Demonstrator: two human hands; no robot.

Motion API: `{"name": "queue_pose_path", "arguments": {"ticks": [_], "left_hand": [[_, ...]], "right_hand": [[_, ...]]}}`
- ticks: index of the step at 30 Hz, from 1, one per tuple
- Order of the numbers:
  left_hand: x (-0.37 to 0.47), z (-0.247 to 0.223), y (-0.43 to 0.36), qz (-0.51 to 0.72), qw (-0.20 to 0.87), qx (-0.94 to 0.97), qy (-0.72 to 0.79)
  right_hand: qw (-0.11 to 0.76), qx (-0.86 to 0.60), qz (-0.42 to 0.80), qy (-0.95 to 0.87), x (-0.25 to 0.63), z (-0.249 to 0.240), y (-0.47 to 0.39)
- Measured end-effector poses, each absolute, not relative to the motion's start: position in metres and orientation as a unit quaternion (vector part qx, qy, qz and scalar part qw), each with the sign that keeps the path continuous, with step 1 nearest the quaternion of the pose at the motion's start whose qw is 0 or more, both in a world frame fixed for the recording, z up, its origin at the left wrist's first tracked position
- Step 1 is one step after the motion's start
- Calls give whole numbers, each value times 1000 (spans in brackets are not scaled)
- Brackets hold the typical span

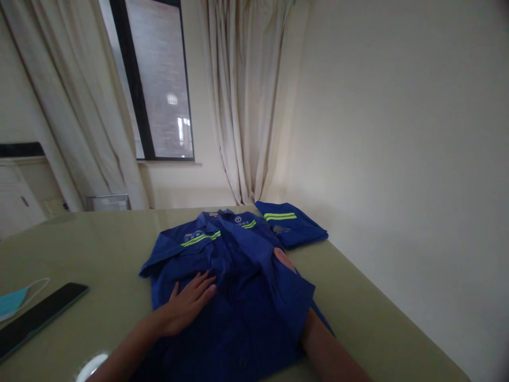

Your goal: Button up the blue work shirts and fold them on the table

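In the head view, the blue shirt (pixel 238 323) lies on the worktop (pixel 107 249), at the lower middle of the frame. The left hand (pixel 189 303) rests flat upon its front, the grip spread, not clamped. The right hand (pixel 284 260) is partly covered by a sleeve (pixel 288 289); I cannot tell its grip. A folded blue garment (pixel 296 225) lies right of centre, and a phone (pixel 42 317) at lower left.

matt cloth jacket (pixel 240 305), smooth glossy tabletop (pixel 107 254)
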State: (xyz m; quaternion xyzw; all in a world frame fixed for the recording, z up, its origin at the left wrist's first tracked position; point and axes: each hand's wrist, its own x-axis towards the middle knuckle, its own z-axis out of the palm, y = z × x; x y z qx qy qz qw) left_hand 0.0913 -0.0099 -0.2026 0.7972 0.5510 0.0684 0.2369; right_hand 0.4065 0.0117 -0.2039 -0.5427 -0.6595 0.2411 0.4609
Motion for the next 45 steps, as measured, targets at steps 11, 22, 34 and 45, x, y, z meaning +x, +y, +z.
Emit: {"name": "queue_pose_path", "arguments": {"ticks": [11,22,34,45], "left_hand": [[62,-224,-12,109,9,787,607],[97,-214,29,144,-28,780,608],[101,-234,-27,255,139,797,530],[106,-237,-25,218,60,824,520]], "right_hand": [[220,-357,308,-854,338,-186,-60],[273,-408,172,-854,309,-217,30],[204,-375,105,-898,338,-218,-9],[217,-357,155,-895,345,-216,-4]]}}
